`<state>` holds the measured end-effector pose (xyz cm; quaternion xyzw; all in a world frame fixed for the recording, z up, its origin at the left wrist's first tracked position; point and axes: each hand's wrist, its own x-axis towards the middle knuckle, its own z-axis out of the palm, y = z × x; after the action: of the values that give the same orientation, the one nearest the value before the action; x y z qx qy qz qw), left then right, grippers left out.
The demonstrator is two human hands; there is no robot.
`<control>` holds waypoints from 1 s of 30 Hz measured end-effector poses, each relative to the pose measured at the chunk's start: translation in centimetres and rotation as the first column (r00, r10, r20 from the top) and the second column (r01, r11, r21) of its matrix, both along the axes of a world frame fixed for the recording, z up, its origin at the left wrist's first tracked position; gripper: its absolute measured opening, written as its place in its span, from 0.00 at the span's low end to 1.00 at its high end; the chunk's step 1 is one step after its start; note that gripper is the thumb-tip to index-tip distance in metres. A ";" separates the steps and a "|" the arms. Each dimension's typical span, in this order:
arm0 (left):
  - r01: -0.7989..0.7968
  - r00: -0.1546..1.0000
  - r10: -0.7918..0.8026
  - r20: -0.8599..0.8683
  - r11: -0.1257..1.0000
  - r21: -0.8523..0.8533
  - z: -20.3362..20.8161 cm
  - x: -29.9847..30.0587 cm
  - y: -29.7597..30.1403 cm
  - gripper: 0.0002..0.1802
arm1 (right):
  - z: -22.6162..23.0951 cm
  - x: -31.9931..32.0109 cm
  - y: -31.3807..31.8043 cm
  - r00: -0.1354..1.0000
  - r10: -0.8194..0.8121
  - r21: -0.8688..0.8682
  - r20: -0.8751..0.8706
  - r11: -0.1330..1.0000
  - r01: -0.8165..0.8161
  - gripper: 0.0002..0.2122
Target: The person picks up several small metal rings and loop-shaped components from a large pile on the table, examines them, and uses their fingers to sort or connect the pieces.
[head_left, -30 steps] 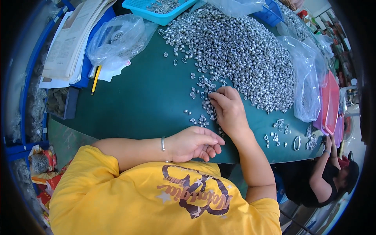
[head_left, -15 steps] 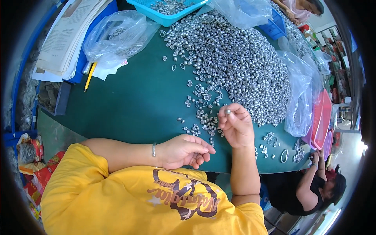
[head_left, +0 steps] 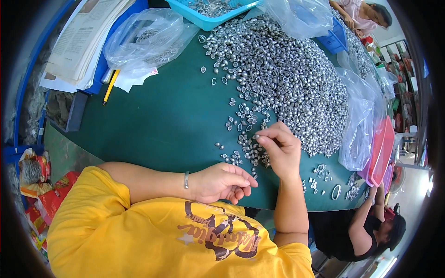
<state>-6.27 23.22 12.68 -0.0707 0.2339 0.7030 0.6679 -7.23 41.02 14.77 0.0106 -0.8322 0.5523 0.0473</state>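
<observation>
My right hand [head_left: 281, 150] is closed in a pinch, with a small silver metal piece [head_left: 257, 136] between thumb and forefinger. It hovers at the near edge of a large heap of similar silver metal pieces [head_left: 296, 88], many of them oval and cup-like. My left hand [head_left: 223, 182], with a bangle [head_left: 186, 180] on the wrist, rests near the table's front edge. Its fingers are loosely bent and apart, and nothing shows in them. Between the hands and the heap lies a looser scatter of pieces [head_left: 245, 143], just beyond the left fingertips.
A green table [head_left: 153, 125] carries everything. At the far left are stacked papers [head_left: 88, 41], a yellow pencil [head_left: 111, 87] and a clear plastic bag [head_left: 143, 44]. A turquoise basket [head_left: 208, 21] stands at the back. Rightward are another plastic bag [head_left: 359, 120], a red tray [head_left: 381, 150] and two people.
My right hand has tilted leftward and slightly lower over the loose pieces, still pinching the metal piece. My left hand has barely moved. The whole view has shifted slightly.
</observation>
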 end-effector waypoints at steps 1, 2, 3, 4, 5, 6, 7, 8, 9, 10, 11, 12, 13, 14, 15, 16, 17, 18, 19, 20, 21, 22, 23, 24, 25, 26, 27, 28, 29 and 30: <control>0.003 1.000 -0.003 -0.008 1.000 -0.005 0.2 0.0 0.0 0.10 | -0.1 0.1 0.3 0.999 0.040 -0.121 -0.008 0.992 -0.041 0.03; 0.006 1.000 -0.006 -0.015 1.000 -0.011 0.3 -0.1 -0.1 0.10 | -0.4 0.2 0.6 0.997 0.079 -0.240 -0.021 0.967 -0.082 0.03; 0.004 1.000 -0.004 -0.014 1.000 -0.009 0.3 -0.1 0.0 0.10 | -0.6 0.3 0.9 0.993 0.114 -0.354 -0.039 0.927 -0.120 0.03; 0.003 1.000 -0.003 -0.013 1.000 -0.007 0.3 -0.1 -0.1 0.10 | -0.6 0.5 0.8 0.993 0.117 -0.429 -0.036 0.895 -0.121 0.04; 0.001 1.000 -0.001 -0.012 1.000 -0.005 0.3 -0.1 -0.1 0.10 | -0.6 0.6 0.9 0.991 0.127 -0.451 -0.037 0.883 -0.130 0.04; 0.000 1.000 0.000 -0.016 1.000 -0.003 0.3 -0.1 -0.1 0.11 | -0.7 0.7 1.0 0.990 0.137 -0.474 -0.041 0.870 -0.140 0.05; 0.002 1.000 -0.002 -0.015 1.000 0.001 0.3 -0.1 0.0 0.11 | -0.7 0.8 1.1 0.988 0.148 -0.496 -0.045 0.855 -0.150 0.05; 0.004 1.000 -0.004 -0.015 1.000 0.005 0.2 -0.1 0.0 0.11 | -0.6 0.8 1.0 0.990 0.134 -0.512 -0.052 0.847 -0.142 0.04; 0.005 1.000 -0.005 -0.012 1.000 0.005 0.1 -0.1 0.0 0.11 | -0.7 0.8 1.0 0.987 0.150 -0.578 -0.050 0.802 -0.151 0.03; 0.004 1.000 -0.004 -0.015 1.000 0.009 0.0 0.0 -0.1 0.11 | -0.7 0.8 1.0 0.985 0.167 -0.640 -0.048 0.752 -0.158 0.04; 0.004 1.000 -0.003 -0.018 1.000 0.013 -0.1 0.0 -0.1 0.11 | -0.7 0.8 1.0 0.982 0.183 -0.698 -0.048 0.697 -0.164 0.04; -0.001 1.000 0.001 -0.025 1.000 0.012 -0.2 -0.1 -0.1 0.11 | -0.4 0.8 0.6 0.979 0.204 -0.914 0.007 0.398 -0.077 0.04; 0.000 1.000 0.000 -0.017 1.000 0.014 -0.2 -0.1 -0.1 0.11 | -0.2 0.5 0.9 0.964 0.266 -0.959 -0.005 0.273 -0.080 0.05; 0.000 1.000 0.000 -0.010 1.000 0.016 -0.1 -0.1 -0.1 0.11 | 0.3 0.4 0.9 0.969 0.239 -0.949 0.064 0.314 -0.014 0.04; -0.003 1.000 0.003 0.001 1.000 0.018 -0.2 0.0 -0.1 0.10 | 0.6 0.3 0.9 0.968 0.211 -0.934 0.136 0.353 0.054 0.04; -0.005 1.000 0.005 0.009 1.000 0.024 -0.1 0.0 -0.1 0.10 | 0.6 0.3 0.9 0.957 0.132 -0.782 0.258 0.610 0.127 0.03; -0.004 1.000 0.004 0.005 1.000 0.017 -0.2 0.0 -0.1 0.10 | 0.6 0.2 0.2 0.962 -0.002 -0.356 0.274 0.929 0.104 0.02; 0.001 1.000 -0.001 0.002 1.000 0.013 -0.2 0.0 -0.1 0.10 | 1.0 0.1 -0.6 0.971 0.023 -0.119 0.237 0.993 0.005 0.02; 0.007 1.000 -0.007 0.000 1.000 0.007 -0.2 0.0 -0.1 0.10 | 1.2 -0.1 -1.3 0.977 0.059 0.128 0.206 0.988 -0.087 0.02; 0.006 1.000 -0.006 0.005 1.000 0.006 -0.2 0.0 -0.1 0.10 | 1.0 -0.4 -1.9 0.993 0.115 0.330 0.036 0.936 -0.120 0.02; 0.007 1.000 -0.007 0.008 1.000 0.007 -0.2 -0.1 -0.2 0.10 | 1.0 -0.5 -2.3 0.990 0.142 0.476 0.012 0.870 -0.130 0.03; 0.008 1.000 -0.008 0.011 1.000 0.008 -0.2 -0.1 -0.3 0.10 | 0.7 -0.5 -2.5 0.992 0.127 0.499 0.011 0.859 -0.115 0.04; 0.010 1.000 -0.010 0.009 1.000 0.010 -0.2 -0.1 -0.3 0.10 | 0.4 -0.5 -2.6 0.994 0.111 0.522 0.011 0.847 -0.101 0.04; 0.010 1.000 -0.011 0.008 1.000 0.012 -0.3 -0.1 -0.3 0.10 | 0.5 -0.5 -2.6 0.990 0.138 0.565 -0.011 0.818 -0.108 0.03; 0.011 1.000 -0.011 0.008 1.000 0.014 -0.3 -0.1 -0.3 0.10 | 0.9 -0.5 -2.6 0.986 0.166 0.607 -0.032 0.787 -0.113 0.03; 0.007 1.000 -0.007 0.011 1.000 0.007 -0.3 -0.1 -0.3 0.10 | 1.1 -0.5 -2.5 0.980 0.195 0.647 -0.051 0.753 -0.116 0.03; 0.006 1.000 -0.006 0.010 1.000 0.003 -0.2 -0.1 -0.3 0.10 | 1.0 -0.5 -2.2 0.987 0.159 0.511 -0.003 0.849 -0.135 0.02; 0.005 1.000 -0.005 0.009 1.000 -0.002 0.0 -0.1 -0.3 0.10 | 0.9 -0.4 -1.9 0.990 0.131 0.361 0.050 0.922 -0.141 0.02; -0.027 1.000 0.027 -0.001 0.999 0.019 0.2 -0.2 -0.2 0.10 | 0.9 -0.4 -1.5 0.988 0.112 0.202 0.106 0.970 -0.132 0.02; -0.063 0.998 0.063 -0.008 0.997 0.037 0.4 -0.3 -0.3 0.10 | 1.0 -0.3 -1.3 0.976 0.075 -0.024 0.207 0.997 -0.071 0.02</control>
<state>-6.57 22.96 13.04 -0.0622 0.2216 0.7282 0.6456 -7.54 39.77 15.81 -0.0169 -0.8270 0.5588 -0.0600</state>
